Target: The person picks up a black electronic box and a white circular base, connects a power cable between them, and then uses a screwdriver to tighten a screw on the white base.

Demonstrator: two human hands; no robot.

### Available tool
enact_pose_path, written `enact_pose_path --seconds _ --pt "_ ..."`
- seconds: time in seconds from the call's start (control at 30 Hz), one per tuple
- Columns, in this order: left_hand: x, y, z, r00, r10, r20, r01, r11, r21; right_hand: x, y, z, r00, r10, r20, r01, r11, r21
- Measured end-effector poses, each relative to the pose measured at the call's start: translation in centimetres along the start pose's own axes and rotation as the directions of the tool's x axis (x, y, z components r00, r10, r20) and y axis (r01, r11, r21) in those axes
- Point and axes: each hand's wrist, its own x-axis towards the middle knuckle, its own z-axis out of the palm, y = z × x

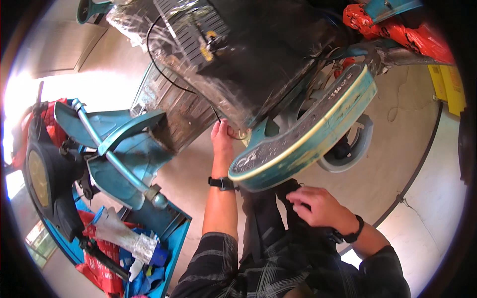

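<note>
My left hand (222, 134) reaches up under the lower edge of a big black, plastic-wrapped box (258, 44), fingers curled by a thin black cable (164, 67); what they grip is unclear. Beside it runs a worn teal footboard (302, 130) with a dark textured top and cream edging, above my forearm and legs. My right hand (310, 203) hangs just below the footboard, fingers loosely bent and apart, holding nothing.
A teal vehicle front with handlebars (119, 136) stands at left, above a blue bin (181, 231) holding bags. Red plastic-wrapped parts (412, 39) sit upper right, a yellow object (447, 89) beyond. A black cord (417, 174) crosses the floor.
</note>
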Motion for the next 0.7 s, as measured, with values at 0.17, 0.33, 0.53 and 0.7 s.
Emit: enact_pose_path --seconds 0.17,0.33,0.53,0.7 --pt "-10.6 7.3 6.1 0.988 -0.014 -0.152 -0.006 0.992 -0.127 2.2 3.6 3.7 0.984 0.159 0.076 -0.165 0.983 0.085" --pt "-15.8 10.5 5.2 0.984 -0.103 0.145 0.165 0.831 -0.531 5.6 5.5 7.7 0.735 0.498 0.46 -0.663 0.382 0.644" --pt "-19.6 12.2 5.7 0.959 -0.094 0.267 0.246 0.744 -0.621 7.0 4.7 11.4 0.741 0.324 0.588 -0.609 -0.043 0.792" --pt "-21.1 12.2 5.4 0.941 -0.18 0.285 0.308 0.803 -0.51 7.9 5.1 12.9 0.899 0.306 0.314 -0.296 -0.105 0.949"
